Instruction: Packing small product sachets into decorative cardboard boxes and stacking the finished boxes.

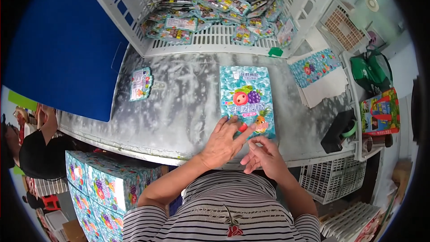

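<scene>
Left hand (222, 142): fingers spread flat, pressing the near end of a flat rectangular teal carton printed with cartoon fruit (246, 96); nothing is clamped, the grip open and resting on top. Right hand (265, 156): fingers loosely curled and apart, at the carton's near right corner, holding nothing that can be made out; whether the fingertips touch the edge cannot be told. Carton: lying face up on the scuffed grey-white bench (179, 107), long side running away from the person, near end at the bench's front edge. Handling note, as a judgement: the flat left palm steadies the carton well; keeping that pressure while the right fingers work the corner should stop it sliding on the smooth top. Beyond: a large white slatted plastic crate (130, 9), tilted open toward the person, heaped with small teal blister-card packets (210, 13); one such packet lying alone (141, 83) on the bench to the left, well apart. To the right: a stack of flattened teal-and-white carton blanks (320, 74), a black tape dispenser with a green roll (342, 130), a green bag (369, 71), a red-and-green printed box (380, 112). Below the bench at left: stacked teal fruit-printed cases (103, 183). Another person in black (38, 152) sits at far left. Nothing obstructs the hands.
</scene>
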A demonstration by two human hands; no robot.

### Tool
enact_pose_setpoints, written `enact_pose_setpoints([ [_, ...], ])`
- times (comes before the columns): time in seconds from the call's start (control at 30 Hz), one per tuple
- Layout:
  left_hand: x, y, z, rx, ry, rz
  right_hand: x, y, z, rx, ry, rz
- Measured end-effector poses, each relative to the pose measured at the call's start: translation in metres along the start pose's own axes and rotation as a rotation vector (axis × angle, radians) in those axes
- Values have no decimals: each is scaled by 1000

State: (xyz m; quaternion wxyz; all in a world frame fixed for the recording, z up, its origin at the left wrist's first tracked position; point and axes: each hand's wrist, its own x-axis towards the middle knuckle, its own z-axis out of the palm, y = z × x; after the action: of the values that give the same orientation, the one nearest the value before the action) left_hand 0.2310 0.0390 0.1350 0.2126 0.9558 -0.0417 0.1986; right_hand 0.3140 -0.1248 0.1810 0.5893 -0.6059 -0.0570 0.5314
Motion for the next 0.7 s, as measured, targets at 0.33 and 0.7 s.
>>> enact_pose_setpoints([
  [0.33, -2, -8, 5, 42, -34, 19, 9, 23, 2, 39, 87, 15],
  [0.7, -1, -1, 2, -7, -40, 8, 40, 64, -1, 116, 279, -235],
])
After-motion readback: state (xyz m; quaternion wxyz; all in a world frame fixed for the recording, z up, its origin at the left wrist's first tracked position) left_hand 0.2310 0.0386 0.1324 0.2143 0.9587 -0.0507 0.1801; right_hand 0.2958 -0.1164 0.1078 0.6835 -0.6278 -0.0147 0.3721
